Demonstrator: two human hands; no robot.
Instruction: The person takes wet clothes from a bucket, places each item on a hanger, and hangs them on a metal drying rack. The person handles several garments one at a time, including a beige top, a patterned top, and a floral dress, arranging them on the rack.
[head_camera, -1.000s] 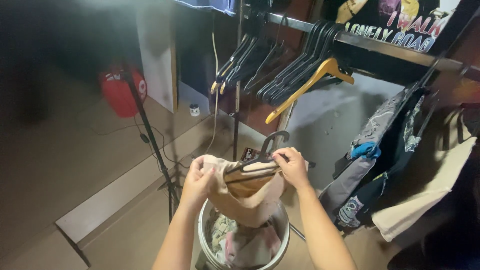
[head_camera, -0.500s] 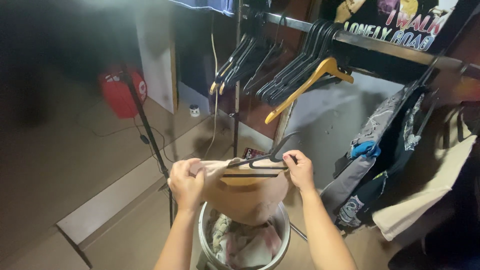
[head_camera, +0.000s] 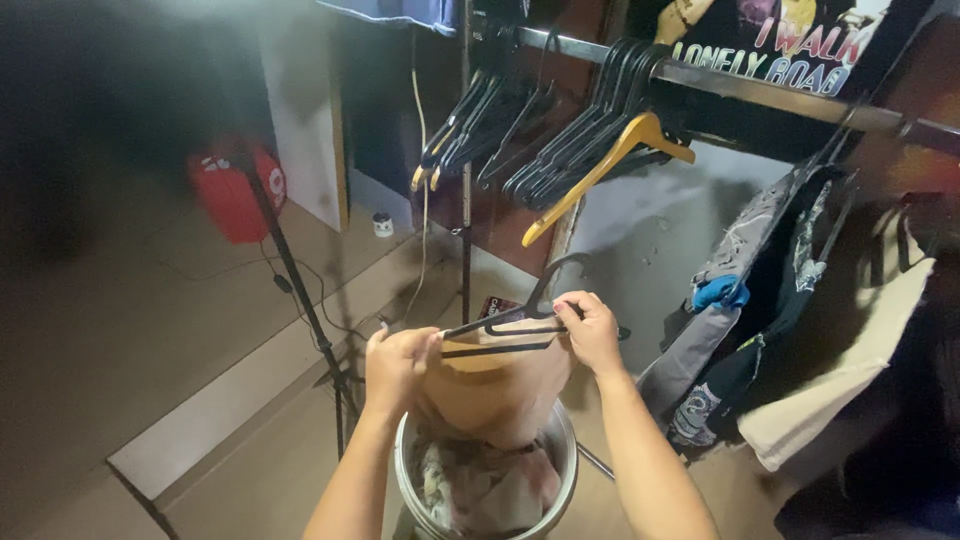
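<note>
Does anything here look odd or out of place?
One yellow hanger stands out among the black hangers on the rail. Otherwise, both hands hold a tan garment on a black hanger.

Changes vs. earlier frames, as I read them from the head cam: my left hand (head_camera: 398, 365) has moved back inward along the black hanger (head_camera: 510, 325), now gripping the tan garment (head_camera: 497, 390) at the hanger's left end. Garment hangs narrower, less spread. My right hand (head_camera: 590, 330) sits slightly lower on the hanger neck. View shifted slightly.
</note>
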